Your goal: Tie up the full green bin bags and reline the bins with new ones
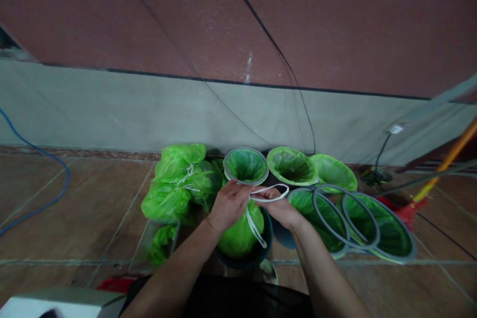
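A bright green drawstring trash bag (238, 236) bulges up inside a dark bin (244, 261) in front of me. My left hand (230, 204) is closed on the gathered neck of the bag. On the other side of the neck, my right hand (278, 207) is closed on the white drawstring (257, 232). One loop of the string stands out over the right fingers, and another hangs down the front of the bag. Some fingertips are hidden behind the neck and string.
Tied green bags (169, 186) are heaped at left, above a clear tub (143, 246) with green plastic. Behind and right stand several green-lined bins (292, 166), with loose grey rim rings (346, 223) on them. A blue hose (66, 184) crosses the floor; cables hang along the wall.
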The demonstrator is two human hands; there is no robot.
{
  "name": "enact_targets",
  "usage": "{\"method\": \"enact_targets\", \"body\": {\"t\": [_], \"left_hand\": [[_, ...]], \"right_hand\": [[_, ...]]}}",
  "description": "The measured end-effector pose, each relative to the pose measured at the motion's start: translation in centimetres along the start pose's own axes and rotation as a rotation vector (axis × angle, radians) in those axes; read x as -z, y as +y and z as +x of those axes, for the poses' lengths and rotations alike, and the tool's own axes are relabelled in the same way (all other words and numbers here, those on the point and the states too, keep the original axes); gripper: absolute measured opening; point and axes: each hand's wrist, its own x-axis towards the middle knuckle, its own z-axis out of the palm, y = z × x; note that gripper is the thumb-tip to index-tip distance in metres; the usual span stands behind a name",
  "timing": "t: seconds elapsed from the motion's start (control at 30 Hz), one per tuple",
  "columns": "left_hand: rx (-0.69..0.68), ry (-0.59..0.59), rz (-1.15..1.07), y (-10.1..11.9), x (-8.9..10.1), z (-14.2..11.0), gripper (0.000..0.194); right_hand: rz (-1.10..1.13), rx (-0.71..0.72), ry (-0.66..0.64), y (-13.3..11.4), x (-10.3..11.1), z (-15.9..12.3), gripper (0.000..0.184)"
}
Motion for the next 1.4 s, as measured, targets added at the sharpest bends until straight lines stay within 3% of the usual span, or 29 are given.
{"method": "enact_targets", "body": {"t": [0.17, 0.4, 0.57, 0.77, 0.83, 0.93, 1.0, 1.13, 1.3, 1.4], "left_hand": [[0.046, 0.143, -0.109, -0.1, 0.0, 0.2, 0.019], [0.154, 0.127, -0.351, -0.2, -0.1, 0.4, 0.014], [0.230, 0.061, -0.349, 0.0, -0.6, 0.4, 0.014], [0.318, 0.022, -0.255, 0.3, -0.4, 0.6, 0.016], [0.314, 0.001, -0.234, 0.3, -0.5, 0.5, 0.016], [0.334, -0.016, -0.194, 0.3, -0.6, 0.4, 0.017], [0.378, -0.023, -0.174, 0.1, -0.7, 0.5, 0.019], [0.525, -0.085, -0.140, -0.2, -0.5, 0.5, 0.017], [0.589, -0.263, -0.055, -0.3, 0.0, 0.4, 0.021], [0.619, -0.339, 0.054, -0.4, 0.4, 0.5, 0.024]], "right_hand": [[0.063, -0.072, 0.066, 0.8, 0.0, 0.0, 0.020], [0.351, -0.149, 0.212, 0.5, -0.3, 0.2, 0.011], [0.386, -0.169, 0.260, 0.2, -0.2, 0.2, 0.011], [0.092, -0.137, 0.209, 0.5, 0.0, -0.1, 0.032], [-0.009, -0.071, 0.163, 0.8, 0.1, 0.0, 0.031], [-0.093, -0.036, 0.213, 1.0, 0.6, 0.1, 0.028], [-0.048, -0.070, 0.242, 0.8, 1.0, 0.0, 0.029], [0.244, -0.138, 0.357, 0.0, 1.8, -0.5, 0.028], [0.422, -0.123, 0.459, 0.0, 2.6, -0.5, 0.021], [0.489, -0.197, 0.502, 0.4, 2.8, -0.2, 0.015]]}}
